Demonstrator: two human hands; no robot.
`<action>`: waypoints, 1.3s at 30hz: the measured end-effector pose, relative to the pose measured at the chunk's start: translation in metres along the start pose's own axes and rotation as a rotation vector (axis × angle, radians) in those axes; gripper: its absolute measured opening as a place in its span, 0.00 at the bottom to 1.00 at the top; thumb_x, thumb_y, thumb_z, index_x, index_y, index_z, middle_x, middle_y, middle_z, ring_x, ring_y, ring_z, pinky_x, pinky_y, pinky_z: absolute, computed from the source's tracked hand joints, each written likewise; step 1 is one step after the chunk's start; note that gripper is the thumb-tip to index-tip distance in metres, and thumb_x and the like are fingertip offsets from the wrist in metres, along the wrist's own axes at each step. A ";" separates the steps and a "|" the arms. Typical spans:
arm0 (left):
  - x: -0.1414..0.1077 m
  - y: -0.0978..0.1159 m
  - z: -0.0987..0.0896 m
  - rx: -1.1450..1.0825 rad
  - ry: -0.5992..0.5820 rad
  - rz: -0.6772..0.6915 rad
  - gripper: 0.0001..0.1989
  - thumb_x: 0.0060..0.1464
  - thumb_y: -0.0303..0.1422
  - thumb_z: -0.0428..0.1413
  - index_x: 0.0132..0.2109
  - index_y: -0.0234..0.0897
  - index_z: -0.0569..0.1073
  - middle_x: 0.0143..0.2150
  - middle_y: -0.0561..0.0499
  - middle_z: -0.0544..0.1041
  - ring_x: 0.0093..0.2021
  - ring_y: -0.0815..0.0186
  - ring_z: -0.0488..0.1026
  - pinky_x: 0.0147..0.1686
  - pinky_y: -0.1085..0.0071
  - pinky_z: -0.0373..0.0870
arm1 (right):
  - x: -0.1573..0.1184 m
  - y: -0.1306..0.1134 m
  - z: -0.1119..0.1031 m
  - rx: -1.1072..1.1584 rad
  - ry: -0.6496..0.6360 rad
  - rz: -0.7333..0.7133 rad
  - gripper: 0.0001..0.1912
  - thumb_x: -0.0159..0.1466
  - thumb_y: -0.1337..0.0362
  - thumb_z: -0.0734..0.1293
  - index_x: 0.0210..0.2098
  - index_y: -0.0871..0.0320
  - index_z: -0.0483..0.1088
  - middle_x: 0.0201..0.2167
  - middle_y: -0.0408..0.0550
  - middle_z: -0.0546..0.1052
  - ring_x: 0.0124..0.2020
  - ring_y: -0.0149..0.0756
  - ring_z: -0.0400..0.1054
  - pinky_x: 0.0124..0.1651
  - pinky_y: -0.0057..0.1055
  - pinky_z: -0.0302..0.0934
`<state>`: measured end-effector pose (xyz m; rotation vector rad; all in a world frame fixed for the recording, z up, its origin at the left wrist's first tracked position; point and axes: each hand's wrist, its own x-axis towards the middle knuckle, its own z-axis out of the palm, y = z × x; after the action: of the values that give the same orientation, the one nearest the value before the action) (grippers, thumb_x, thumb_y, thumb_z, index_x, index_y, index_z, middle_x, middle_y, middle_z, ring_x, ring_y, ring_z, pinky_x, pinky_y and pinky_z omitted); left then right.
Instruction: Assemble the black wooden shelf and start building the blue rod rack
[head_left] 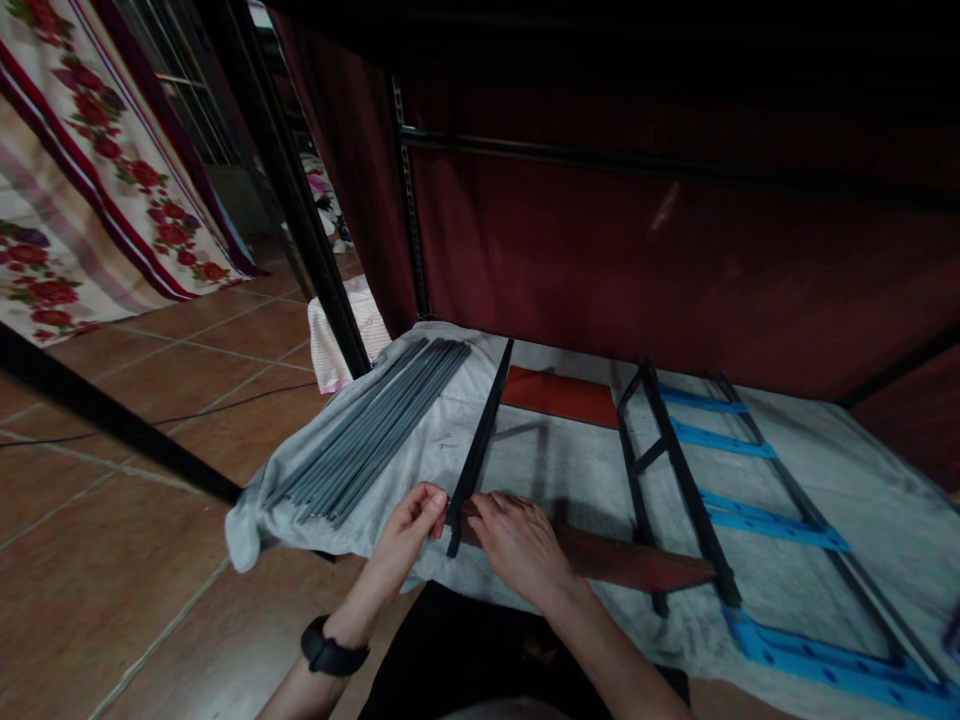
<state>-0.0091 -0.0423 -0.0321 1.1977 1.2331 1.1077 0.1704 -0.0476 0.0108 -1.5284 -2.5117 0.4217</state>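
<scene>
My left hand (414, 522) is closed in a pinch at the outer side of a black bar (484, 436), near the bar's front end. Whatever sits between its fingertips is too small to make out. Across the bar, my right hand (516, 545) grips the end of a reddish-brown board (634, 562), its fingers bent over the top edge. That end of the board meets the black bar. An orange-red panel (559, 397) spans the far part of the same frame, between the bar and a second black bar (634, 475).
Several grey rods (375, 430) lie bundled to the left on a grey cloth (532, 470). Rightward stands a black frame with blue crosspieces (724, 438). Black metal posts (300, 190) and a dark red curtain (637, 260) enclose the surface. A cable (225, 405) crosses the tiled floor.
</scene>
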 end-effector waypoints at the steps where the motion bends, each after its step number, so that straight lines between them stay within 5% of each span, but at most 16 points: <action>1: 0.000 0.000 0.000 0.012 0.008 -0.004 0.18 0.57 0.47 0.56 0.30 0.38 0.67 0.23 0.58 0.62 0.25 0.70 0.58 0.28 0.74 0.57 | 0.000 0.000 0.000 -0.003 -0.003 0.002 0.14 0.73 0.62 0.54 0.49 0.54 0.68 0.44 0.49 0.78 0.46 0.40 0.73 0.49 0.36 0.62; 8: 0.005 -0.006 -0.003 0.087 -0.016 0.127 0.15 0.57 0.46 0.56 0.33 0.38 0.69 0.28 0.56 0.64 0.30 0.67 0.62 0.32 0.72 0.61 | 0.001 0.000 0.001 0.007 0.003 -0.006 0.13 0.73 0.63 0.54 0.49 0.55 0.68 0.44 0.49 0.78 0.46 0.39 0.73 0.48 0.35 0.63; 15: 0.007 -0.008 -0.001 0.237 -0.015 0.066 0.20 0.61 0.49 0.48 0.28 0.40 0.61 0.24 0.57 0.60 0.27 0.67 0.60 0.30 0.70 0.59 | 0.001 0.001 0.003 -0.015 0.041 -0.044 0.12 0.72 0.65 0.55 0.47 0.56 0.69 0.43 0.49 0.78 0.46 0.39 0.73 0.54 0.38 0.60; 23: 0.004 -0.022 -0.004 0.410 -0.045 0.286 0.14 0.65 0.43 0.43 0.36 0.40 0.64 0.31 0.55 0.65 0.33 0.65 0.65 0.37 0.69 0.63 | 0.001 0.001 0.006 -0.004 0.048 -0.035 0.13 0.72 0.64 0.55 0.49 0.56 0.69 0.44 0.49 0.79 0.46 0.40 0.73 0.54 0.38 0.61; 32: 0.006 -0.014 0.002 0.386 0.100 0.160 0.20 0.60 0.52 0.47 0.31 0.40 0.65 0.28 0.55 0.65 0.31 0.64 0.66 0.34 0.69 0.66 | 0.002 0.001 0.006 -0.041 0.075 -0.050 0.11 0.72 0.63 0.56 0.45 0.57 0.69 0.41 0.49 0.79 0.44 0.40 0.74 0.53 0.38 0.62; 39: 0.014 -0.023 -0.014 0.510 0.009 0.321 0.19 0.59 0.53 0.48 0.38 0.41 0.69 0.32 0.54 0.72 0.35 0.63 0.71 0.37 0.71 0.71 | 0.007 0.005 0.010 -0.073 0.103 -0.083 0.12 0.71 0.59 0.57 0.43 0.57 0.69 0.40 0.49 0.79 0.41 0.38 0.74 0.51 0.37 0.63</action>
<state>-0.0231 -0.0292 -0.0561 1.8278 1.4110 1.0554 0.1679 -0.0406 -0.0004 -1.4258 -2.5251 0.2355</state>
